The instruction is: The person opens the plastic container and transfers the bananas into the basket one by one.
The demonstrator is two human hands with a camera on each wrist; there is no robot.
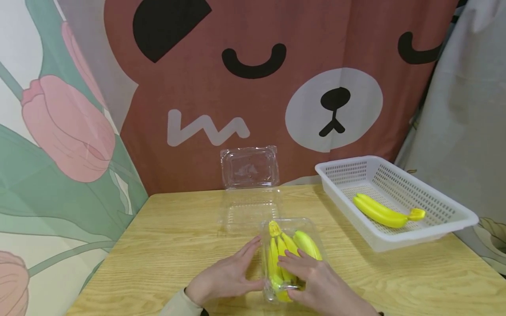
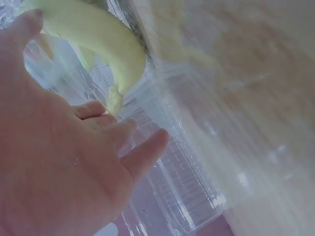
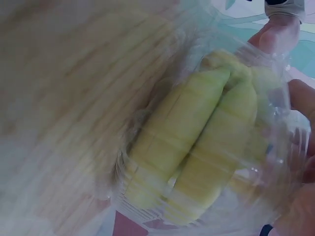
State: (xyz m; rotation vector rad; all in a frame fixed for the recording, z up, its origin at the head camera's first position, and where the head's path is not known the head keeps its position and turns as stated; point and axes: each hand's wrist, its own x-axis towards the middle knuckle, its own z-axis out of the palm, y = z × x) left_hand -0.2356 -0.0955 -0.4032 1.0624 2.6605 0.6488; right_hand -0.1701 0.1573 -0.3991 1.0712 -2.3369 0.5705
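A clear plastic clamshell box (image 1: 322, 239) with yellow bananas (image 1: 276, 259) and a greener banana (image 1: 307, 245) inside lies near the table's front. My left hand (image 1: 231, 274) is along its left side, fingers fairly straight, thumb by the near-left edge. Over the right near part of the box, my right hand (image 1: 320, 281) reaches with extended fingers on top and the thumb at the near edge. In the right wrist view the bananas (image 3: 182, 142) show through the plastic. The left wrist view has my left hand (image 2: 74, 157) spread beside a banana (image 2: 108, 39).
Behind the box stands another clear clamshell (image 1: 250, 169), its lid upright. A white perforated basket (image 1: 344, 208) at the right holds more bananas (image 1: 381, 211). The wooden table (image 1: 158, 245) ends at a curtain (image 1: 197, 171) printed with a bear.
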